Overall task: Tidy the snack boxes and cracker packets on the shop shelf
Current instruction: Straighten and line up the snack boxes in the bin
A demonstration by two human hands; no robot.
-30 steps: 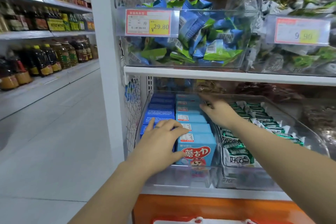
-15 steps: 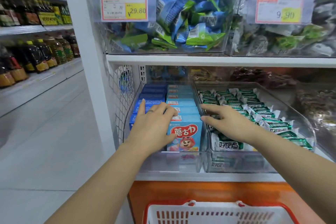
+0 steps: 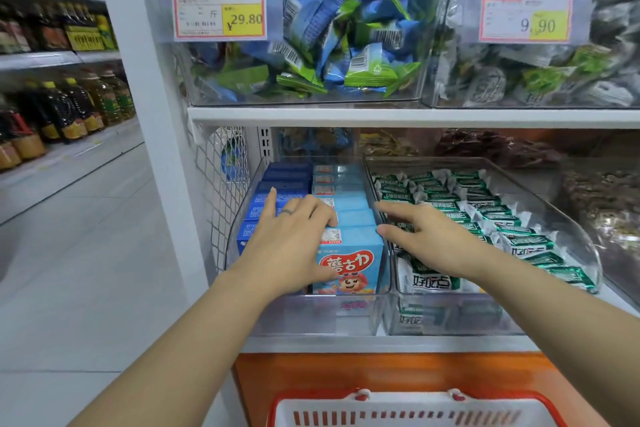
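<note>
Step in hand, by my read, is squaring the two box rows in the clear plastic left bin (image 3: 311, 317). The left hand (image 3: 294, 246) lies flat across the seam between the dark blue cardboard boxes (image 3: 280, 180) at 9 o'clock and the light blue cartoon-printed snack boxes (image 3: 349, 267) at 3 o'clock. Its fingers are straight and spread, pointing to 12 and grasping nothing, with the thumb down the front box's face. The right hand (image 3: 426, 243) is over the green-and-white foil cracker packets (image 3: 485, 215) in the clear plastic right bin (image 3: 450, 321). Its fingers are released and point to 9 o'clock, tips at the divider wall. Can't tell if its thumb touches the front box's corner. The boxes look near aligned; the packets fan out toward 3 o'clock. To do it well: left palm flat, light downward pressure, and a push toward 12 so the rows close up without tipping. The right fingertips can act as a side stop on the light blue row. The card looks thin, so no squeezing. Packets come next: stand them up, labels to 6. The red-and-white plastic basket (image 3: 415, 414) at 6 o'clock is out of the way.
</note>
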